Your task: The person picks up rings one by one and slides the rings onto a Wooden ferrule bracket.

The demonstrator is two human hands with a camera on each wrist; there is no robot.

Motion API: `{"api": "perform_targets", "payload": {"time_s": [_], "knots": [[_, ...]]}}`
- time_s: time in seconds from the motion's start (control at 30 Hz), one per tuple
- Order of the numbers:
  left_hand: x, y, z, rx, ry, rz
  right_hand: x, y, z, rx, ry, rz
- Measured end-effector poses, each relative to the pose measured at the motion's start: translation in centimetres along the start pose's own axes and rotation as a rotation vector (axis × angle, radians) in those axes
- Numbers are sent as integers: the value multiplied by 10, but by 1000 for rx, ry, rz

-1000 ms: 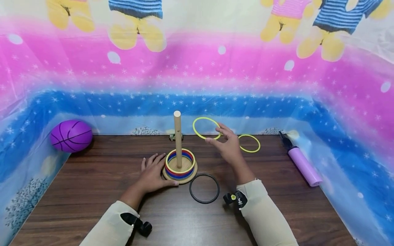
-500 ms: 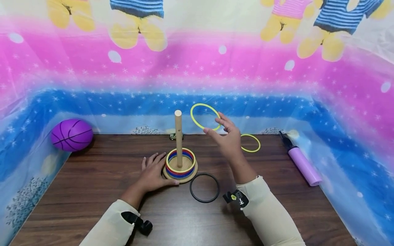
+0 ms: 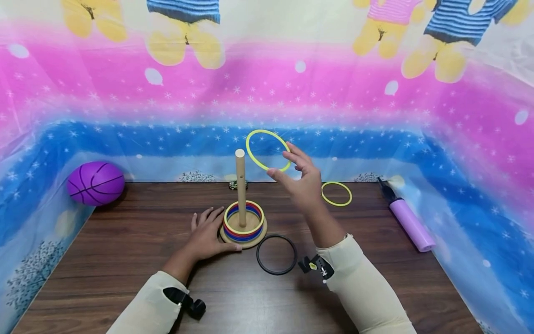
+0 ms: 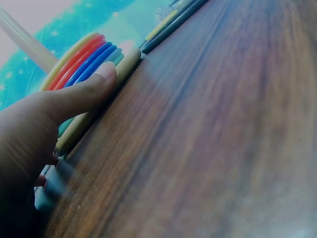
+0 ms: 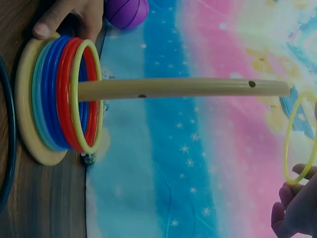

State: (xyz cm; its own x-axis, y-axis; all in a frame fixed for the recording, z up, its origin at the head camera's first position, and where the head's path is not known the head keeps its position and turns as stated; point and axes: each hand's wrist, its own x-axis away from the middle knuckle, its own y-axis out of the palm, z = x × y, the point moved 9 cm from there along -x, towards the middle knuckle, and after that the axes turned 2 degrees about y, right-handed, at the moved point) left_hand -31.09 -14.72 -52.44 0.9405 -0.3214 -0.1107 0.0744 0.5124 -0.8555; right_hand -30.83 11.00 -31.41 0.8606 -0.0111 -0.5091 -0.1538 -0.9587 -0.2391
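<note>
The right hand (image 3: 304, 182) pinches the ring (image 3: 262, 131) at a tilt, just right of the top of the upright peg (image 3: 241, 185), not around it. The left hand (image 3: 206, 238), fingers extended, touches the base (image 5: 25, 99) from the left.

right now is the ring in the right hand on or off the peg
Off: the right hand holds the yellow ring with the peg outside its loop.
</note>
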Motion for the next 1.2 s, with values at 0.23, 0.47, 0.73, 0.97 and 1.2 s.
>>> {"api": "perform_targets", "payload": {"time_s": [0.23,0.47,0.73,0.97,1.2], "knots": [[0,2,0,17,-8,-7,5,17,-7,-10,-63,-55],[-1,0,2,15,-5,-3,12,31,-1,21,-67,-120],[0,1,0,13,-7,-5,24,44,24,54,9,-183],[0,1,0,15,-2,-6,36,53,44,78,65,-248],[0,1,1,15,4,1,46,60,59,127,123,-311]]}}
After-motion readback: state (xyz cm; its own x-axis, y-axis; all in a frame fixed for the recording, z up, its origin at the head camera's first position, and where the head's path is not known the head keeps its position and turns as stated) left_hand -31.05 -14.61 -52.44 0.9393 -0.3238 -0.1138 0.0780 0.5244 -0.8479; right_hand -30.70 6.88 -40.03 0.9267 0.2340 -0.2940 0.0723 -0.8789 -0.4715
